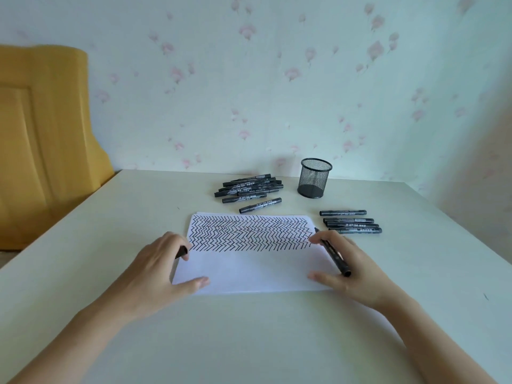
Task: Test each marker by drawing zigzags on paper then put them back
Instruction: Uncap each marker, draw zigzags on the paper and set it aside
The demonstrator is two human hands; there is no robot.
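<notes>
A white sheet of paper [249, 273] lies in front of me, its upper half filled with rows of black zigzags [249, 232]. My right hand [349, 268] grips an uncapped black marker [333, 254], tip pointing up at the paper's right edge. My left hand [163, 266] rests on the paper's left edge and holds a small black piece, seemingly the marker cap [182, 252]. A pile of several black markers [249, 188] lies behind the paper. Several more markers [352, 223] lie in a row to the right. A black mesh pen holder [314, 177] stands empty behind them.
The pale table [249, 342] ends at a flowered wall behind. A yellow chair back [41, 139] stands off the table's left side. A small dark mark [485, 296] shows near the right edge.
</notes>
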